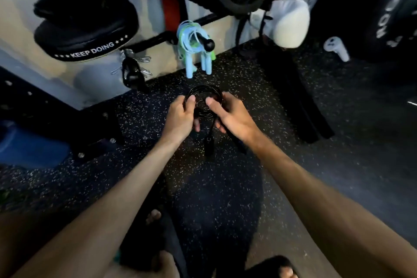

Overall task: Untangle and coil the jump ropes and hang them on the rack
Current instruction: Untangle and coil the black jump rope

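Over the speckled floor [225, 187], just below the rack peg [208, 44], I hold the black jump rope [204, 90] in a small round coil. My left hand [180, 115] pinches the coil's left side, thumb on top. My right hand [232, 115] pinches the right side the same way.

I think the loops could pop open if a thumb slips, because the rope looks springy. The hanging black handles [208, 144] could swing and snag. The peg looks crowded, so the coil might slide off.

I count one black rope, two hands, and two black handles, though one is hard to see. On the peg hang one light blue jump rope [185, 36] and, I think, one green jump rope [212, 55].
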Action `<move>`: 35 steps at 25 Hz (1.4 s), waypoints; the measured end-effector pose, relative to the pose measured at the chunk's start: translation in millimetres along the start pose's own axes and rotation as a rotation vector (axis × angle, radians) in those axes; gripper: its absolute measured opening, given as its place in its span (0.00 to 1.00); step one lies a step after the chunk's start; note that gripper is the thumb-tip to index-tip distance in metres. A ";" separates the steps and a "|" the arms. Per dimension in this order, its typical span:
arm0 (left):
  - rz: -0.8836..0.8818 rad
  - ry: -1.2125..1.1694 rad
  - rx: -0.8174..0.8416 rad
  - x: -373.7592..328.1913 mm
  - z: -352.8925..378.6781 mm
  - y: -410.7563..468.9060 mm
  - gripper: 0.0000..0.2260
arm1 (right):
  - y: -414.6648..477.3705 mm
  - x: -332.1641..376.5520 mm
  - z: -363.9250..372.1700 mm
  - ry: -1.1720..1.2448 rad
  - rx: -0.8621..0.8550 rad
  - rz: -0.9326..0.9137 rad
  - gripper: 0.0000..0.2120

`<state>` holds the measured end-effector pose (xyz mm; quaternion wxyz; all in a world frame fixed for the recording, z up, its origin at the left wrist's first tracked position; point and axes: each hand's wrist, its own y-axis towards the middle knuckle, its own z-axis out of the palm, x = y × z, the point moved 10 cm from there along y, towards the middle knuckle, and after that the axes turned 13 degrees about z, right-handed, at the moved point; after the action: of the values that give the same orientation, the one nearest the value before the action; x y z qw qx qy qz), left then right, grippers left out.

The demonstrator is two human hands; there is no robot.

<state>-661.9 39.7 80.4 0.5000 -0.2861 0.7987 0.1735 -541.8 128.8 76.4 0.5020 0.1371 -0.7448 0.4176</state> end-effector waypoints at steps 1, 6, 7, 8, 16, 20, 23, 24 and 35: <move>0.000 0.015 -0.021 2.7 -1.6 2.4 0.12 | 8.1 -0.5 2.6 -0.021 0.025 -0.008 0.14; 0.002 0.006 -0.016 15.3 16.2 14.3 0.10 | 48.4 -8.2 -13.9 -0.110 -0.056 -0.078 0.12; 0.018 0.015 -0.006 14.2 21.4 18.0 0.10 | 56.3 -8.5 -19.3 -0.122 -0.074 -0.094 0.14; 0.036 0.023 0.007 12.6 26.0 22.4 0.10 | 63.0 -7.4 -24.7 -0.132 -0.085 -0.117 0.14; 0.277 0.134 -0.138 -19.3 33.6 97.1 0.14 | 114.4 46.1 -64.2 -0.191 -0.226 -0.427 0.10; 0.321 0.143 -0.253 -32.2 23.4 142.7 0.13 | 130.7 85.7 -72.7 -0.193 -0.338 -0.527 0.13; 0.311 0.228 -0.306 -22.8 18.3 159.9 0.12 | 155.7 91.6 -62.3 -0.260 -0.391 -0.538 0.11; 0.283 0.244 -0.313 -15.9 18.2 163.7 0.12 | 164.9 88.4 -57.9 -0.283 -0.402 -0.532 0.10; 0.062 0.521 -0.156 26.4 17.5 220.4 0.16 | 215.1 79.6 -40.1 -0.543 -0.426 -0.337 0.34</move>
<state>-797.5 213.1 47.0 0.2484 -0.3345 0.8930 0.1703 -687.0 308.4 46.8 0.3652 0.2559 -0.8879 0.1134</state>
